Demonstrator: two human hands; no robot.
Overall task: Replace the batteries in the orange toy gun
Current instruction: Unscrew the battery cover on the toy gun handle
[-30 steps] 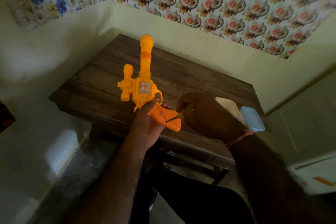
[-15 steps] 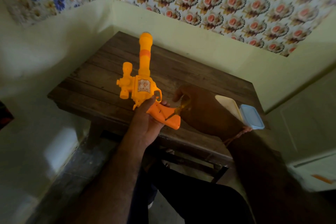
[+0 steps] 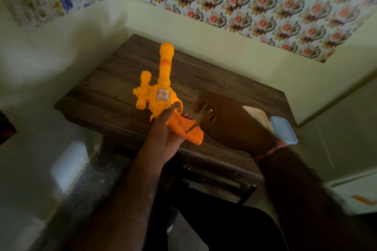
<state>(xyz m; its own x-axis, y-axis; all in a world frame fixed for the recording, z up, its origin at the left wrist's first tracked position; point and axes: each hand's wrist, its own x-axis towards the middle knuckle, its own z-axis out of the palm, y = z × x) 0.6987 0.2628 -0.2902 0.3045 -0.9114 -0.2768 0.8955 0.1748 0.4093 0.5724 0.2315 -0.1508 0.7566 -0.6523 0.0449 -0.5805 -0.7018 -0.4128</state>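
Observation:
The orange toy gun is held above the near edge of a dark wooden table, its barrel pointing away from me. My left hand grips it from below at the darker orange handle. My right hand holds a small screwdriver with a yellowish handle. Its thin tip touches a spot on the side of the gun's handle. No batteries show.
A cream tray and a light-blue lidded box sit at the table's right edge, just behind my right wrist. The table stands in a corner of cream walls with patterned wallpaper. My legs are below the table's front edge.
The gun and both hands have stayed nearly in place. My right hand has shifted a little around the screwdriver, whose tip stays on the gun's handle.

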